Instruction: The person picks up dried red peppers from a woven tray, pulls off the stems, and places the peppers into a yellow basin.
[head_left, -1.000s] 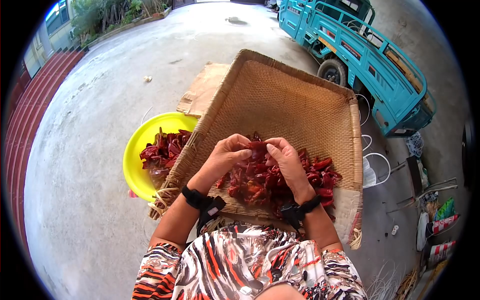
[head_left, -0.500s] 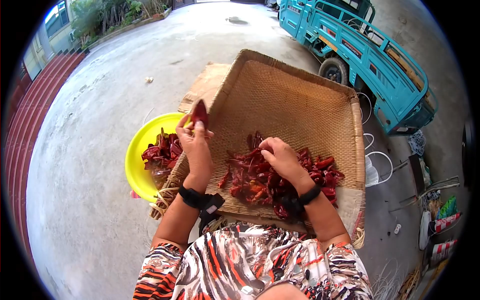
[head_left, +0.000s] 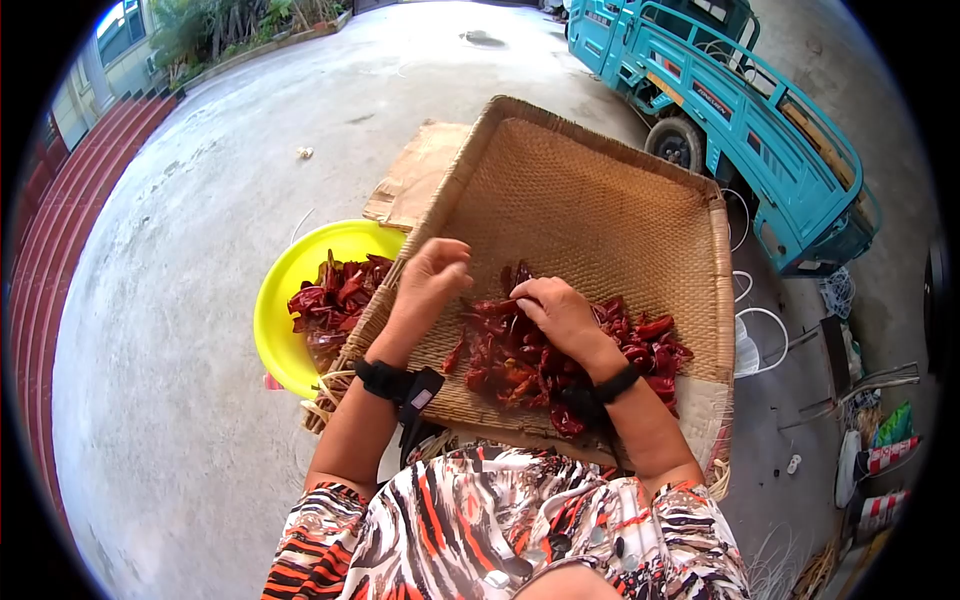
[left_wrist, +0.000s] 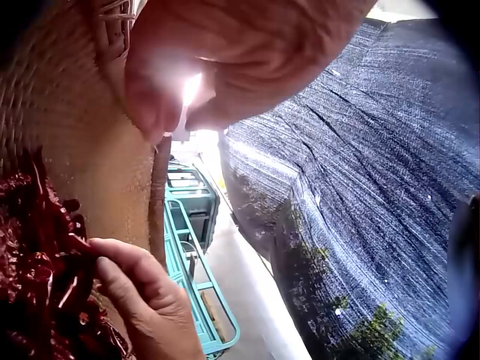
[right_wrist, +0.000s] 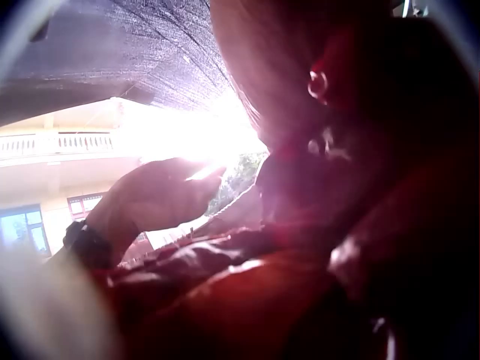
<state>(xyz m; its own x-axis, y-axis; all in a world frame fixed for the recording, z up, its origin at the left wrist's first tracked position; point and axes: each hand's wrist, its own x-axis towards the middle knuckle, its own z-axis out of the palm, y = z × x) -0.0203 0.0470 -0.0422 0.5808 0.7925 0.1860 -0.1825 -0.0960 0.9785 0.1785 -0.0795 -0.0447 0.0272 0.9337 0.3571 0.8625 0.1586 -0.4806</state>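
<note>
Dried red chili peppers lie heaped in the near part of a shallow woven basket. Over the heap, my right hand pinches a red chili pepper between thumb and forefinger, as the left wrist view shows. My left hand hovers above the basket's left side, fingers loosely bent and holding nothing. Beyond the left rim stands a yellow basin with more red peppers in it. Dark, blurred peppers and glare fill much of the right wrist view.
A flat piece of cardboard lies behind the basket's left rim. At the right back is a parked teal cargo tricycle. Bundled odds and ends line the right side, and red steps the far left.
Both hands held a pepper together; the left hand carried it toward the basin, released it and came back over the basket empty. The right hand went down to the heap and pinches another pepper.
</note>
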